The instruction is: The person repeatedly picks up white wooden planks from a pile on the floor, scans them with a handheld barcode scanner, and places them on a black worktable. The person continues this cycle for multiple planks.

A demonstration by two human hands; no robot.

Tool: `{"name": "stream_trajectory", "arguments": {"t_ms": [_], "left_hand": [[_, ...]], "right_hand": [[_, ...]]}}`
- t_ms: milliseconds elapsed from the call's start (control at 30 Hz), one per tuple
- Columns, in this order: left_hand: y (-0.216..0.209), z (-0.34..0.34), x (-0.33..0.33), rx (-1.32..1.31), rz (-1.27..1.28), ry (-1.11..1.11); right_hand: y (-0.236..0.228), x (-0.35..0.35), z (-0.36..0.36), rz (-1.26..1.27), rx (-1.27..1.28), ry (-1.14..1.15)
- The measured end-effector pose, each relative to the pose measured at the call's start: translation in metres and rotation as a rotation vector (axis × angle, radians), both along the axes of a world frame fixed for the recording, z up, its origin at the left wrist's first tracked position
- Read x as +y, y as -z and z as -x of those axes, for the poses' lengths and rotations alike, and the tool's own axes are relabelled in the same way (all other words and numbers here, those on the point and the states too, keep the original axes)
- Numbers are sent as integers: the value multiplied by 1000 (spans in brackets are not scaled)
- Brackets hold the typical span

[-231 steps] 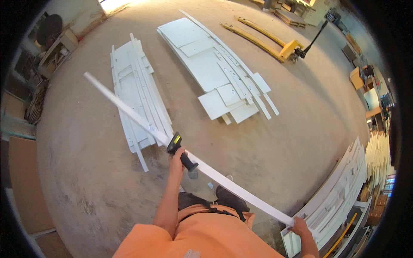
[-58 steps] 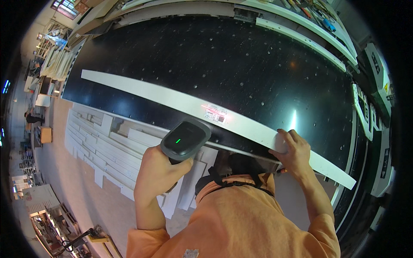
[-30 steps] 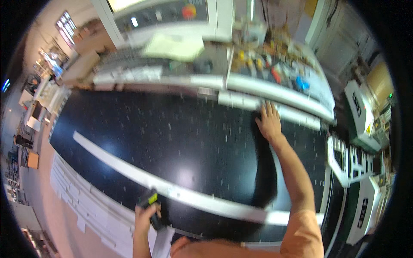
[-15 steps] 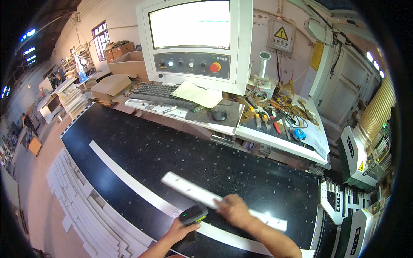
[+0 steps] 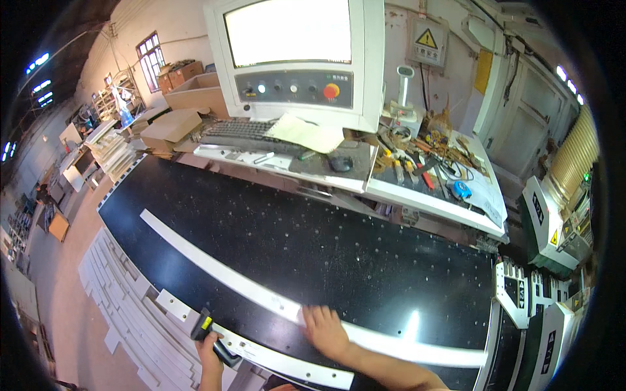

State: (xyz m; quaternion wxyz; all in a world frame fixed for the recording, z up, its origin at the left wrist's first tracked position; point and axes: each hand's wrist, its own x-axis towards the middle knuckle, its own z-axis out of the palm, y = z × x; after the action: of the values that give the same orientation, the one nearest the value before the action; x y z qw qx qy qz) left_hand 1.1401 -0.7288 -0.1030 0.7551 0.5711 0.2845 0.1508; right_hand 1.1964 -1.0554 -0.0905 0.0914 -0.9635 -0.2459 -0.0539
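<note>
My left hand [image 5: 210, 355], near the lower edge, is closed around a black handheld scanner [image 5: 203, 324] with a yellow patch. Beneath and beside it, a shorter white strip with holes [image 5: 287, 363] lies along the front edge of the black table. A long plain white strip [image 5: 215, 262] runs across the tabletop from far left to near right. My right hand [image 5: 326, 333] lies across the middle of this long strip, its fingers over the far edge. The thumb's grip is partly hidden.
Stacked white strips [image 5: 120, 300] stand left of the black perforated table [image 5: 261, 215]. Behind it are a monitor cabinet [image 5: 293, 78], a keyboard [image 5: 241, 130], a mouse [image 5: 340, 163] and a tool-strewn side table [image 5: 437, 208]. White machine parts [image 5: 548, 332] border the right.
The shorter holed strip has gone from under my right hand to the front edge. My left hand and the scanner moved left and nearer. The long strip shifted slightly away, with my right hand on it.
</note>
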Motion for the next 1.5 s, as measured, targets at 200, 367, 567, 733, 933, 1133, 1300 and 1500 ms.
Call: {"name": "stream_trajectory", "arguments": {"t_ms": [200,367,567,733,933,1133,1300,1500], "left_hand": [[54,-8,-19,20,106,-66],[85,-13,-42,2,75,-8],[87,-23,-52,106,92,-68],[100,-35,-53,170,-92,-16],[110,-43,-55,202,28,1],[113,-43,-59,107,224,54],[111,-42,-14,86,152,-54],[71,-31,18,-13,-31,-42]], "right_hand": [[46,-64,-150,-262,-180,126],[74,-133,-236,-235,-114,196],[95,-188,-302,-238,-105,288],[108,-269,-347,-157,-137,420],[118,-333,-330,-195,-177,338],[120,-353,-320,-153,-192,328],[96,-283,-312,-45,-216,500],[54,-228,-280,-94,-440,500]]}}
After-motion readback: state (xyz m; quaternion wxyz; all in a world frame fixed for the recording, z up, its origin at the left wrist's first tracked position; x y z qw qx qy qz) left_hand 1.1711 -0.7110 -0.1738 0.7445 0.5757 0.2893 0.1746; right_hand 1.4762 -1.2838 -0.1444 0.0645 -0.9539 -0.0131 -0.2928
